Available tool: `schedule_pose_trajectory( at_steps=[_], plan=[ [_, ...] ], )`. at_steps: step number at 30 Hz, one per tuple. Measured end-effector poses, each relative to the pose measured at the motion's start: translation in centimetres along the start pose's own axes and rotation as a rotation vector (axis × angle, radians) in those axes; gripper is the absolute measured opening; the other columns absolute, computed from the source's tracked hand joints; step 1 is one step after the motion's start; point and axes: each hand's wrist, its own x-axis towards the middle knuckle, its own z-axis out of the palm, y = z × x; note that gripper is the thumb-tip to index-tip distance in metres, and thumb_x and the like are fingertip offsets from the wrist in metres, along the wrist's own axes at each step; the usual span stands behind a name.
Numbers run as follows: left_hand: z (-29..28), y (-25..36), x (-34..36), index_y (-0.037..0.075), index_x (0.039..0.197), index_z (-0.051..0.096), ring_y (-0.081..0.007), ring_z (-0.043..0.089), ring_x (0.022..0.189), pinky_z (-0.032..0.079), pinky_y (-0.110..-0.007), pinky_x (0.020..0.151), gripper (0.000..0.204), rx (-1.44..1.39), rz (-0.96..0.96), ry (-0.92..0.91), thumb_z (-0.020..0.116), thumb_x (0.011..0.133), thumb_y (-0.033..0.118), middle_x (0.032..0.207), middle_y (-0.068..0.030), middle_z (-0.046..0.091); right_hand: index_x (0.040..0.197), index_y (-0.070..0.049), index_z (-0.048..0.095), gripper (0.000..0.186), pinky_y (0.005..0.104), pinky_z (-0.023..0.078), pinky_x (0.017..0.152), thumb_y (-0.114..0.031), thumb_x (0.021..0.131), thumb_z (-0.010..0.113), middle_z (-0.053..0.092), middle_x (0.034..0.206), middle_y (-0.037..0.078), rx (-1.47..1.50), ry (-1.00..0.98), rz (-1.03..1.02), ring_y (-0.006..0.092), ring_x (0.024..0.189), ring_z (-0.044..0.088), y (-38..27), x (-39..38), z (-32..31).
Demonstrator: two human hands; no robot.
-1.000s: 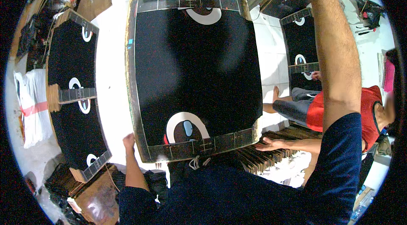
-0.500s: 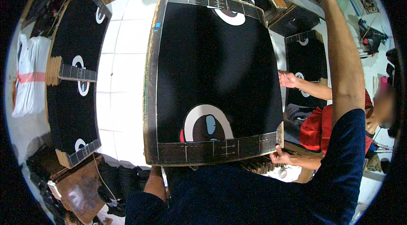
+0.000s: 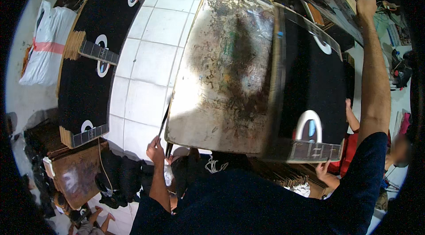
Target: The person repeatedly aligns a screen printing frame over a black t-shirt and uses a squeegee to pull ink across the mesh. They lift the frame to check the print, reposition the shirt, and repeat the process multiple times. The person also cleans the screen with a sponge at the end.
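Now the black sheet [image 3: 314,89] sits to the right; 0.5 s ago it covered the stained table [image 3: 226,66], whose top is now bare. The sheet's lower edge is blurred. The right hand [image 3: 365,2] is raised at a frame's [image 3: 336,0] edge, fingers curled; whether they grip it cannot be told. The left hand [image 3: 156,150], hidden earlier, closes on a thin rod [image 3: 164,122] at the table's corner. Another person's hand [image 3: 322,169] touches the sheet's lower edge.

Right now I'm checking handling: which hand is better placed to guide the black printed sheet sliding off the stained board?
Probably the right hand: it reaches out over the black printed sheet. The left hand sits at the stained board's near left corner, away from the sheet.
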Motion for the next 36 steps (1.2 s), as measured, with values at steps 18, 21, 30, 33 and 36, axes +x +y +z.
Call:
schedule_pose_trajectory(
  at_steps=[18,21,30,33,36],
  plan=[
    [-17.5,38.0,14.1,0.001,0.092,0.076,-0.0167,0.058,0.067,0.047,-0.030,0.062,0.014,-0.283,0.496,0.568,0.083,0.082,0.006,0.075,-0.0069,0.066,0.120,-0.013,0.071,0.036,0.0430,0.053,0.089,-0.020,0.085,0.079,0.076,0.108,0.016,0.176,0.111,0.036,0.0348,0.100,0.071,-6.1,-2.1,-2.9],
    [-19.4,40.9,8.6,0.002,0.093,0.076,-0.0206,0.058,0.068,0.046,-0.032,0.063,0.020,-0.143,0.758,0.672,0.075,0.074,-0.006,0.074,-0.0084,0.066,0.120,-0.015,0.070,0.035,0.0466,0.052,0.092,-0.023,0.086,0.077,0.074,0.109,0.018,0.203,0.135,0.007,0.0392,0.105,0.069,-7.8,-2.8,-4.1],
    [-5.1,45.5,-10.1,-0.002,0.107,0.074,-0.0213,0.060,0.091,0.045,-0.036,0.081,0.027,-0.284,1.404,-0.228,0.064,0.087,0.013,0.095,-0.0049,0.066,0.122,-0.016,0.069,0.038,0.0508,0.050,0.095,-0.028,0.087,0.077,0.074,0.111,0.019,0.142,0.105,0.029,0.0388,0.109,0.069,-7.4,-2.1,-4.2],
    [1.7,43.8,-12.8,0.003,0.104,0.075,-0.0222,0.058,0.102,0.045,-0.036,0.088,0.026,-0.186,1.485,-0.224,0.063,0.086,0.018,0.111,-0.0074,0.068,0.123,-0.015,0.069,0.039,0.0508,0.049,0.096,-0.028,0.087,0.077,0.074,0.112,0.018,0.131,0.100,0.060,0.0381,0.111,0.069,-7.2,-2.0,-3.8],
    [5.4,42.3,-14.0,0.004,0.113,0.073,-0.0247,0.058,0.104,0.046,-0.039,0.090,0.032,-0.107,1.413,-0.409,0.066,0.087,0.022,0.120,-0.0089,0.065,0.125,-0.015,0.069,0.041,0.0504,0.049,0.098,-0.028,0.087,0.077,0.074,0.113,0.018,0.113,0.036,0.039,0.0375,0.112,0.068,-7.1,-2.0,-3.8]
  ],
)
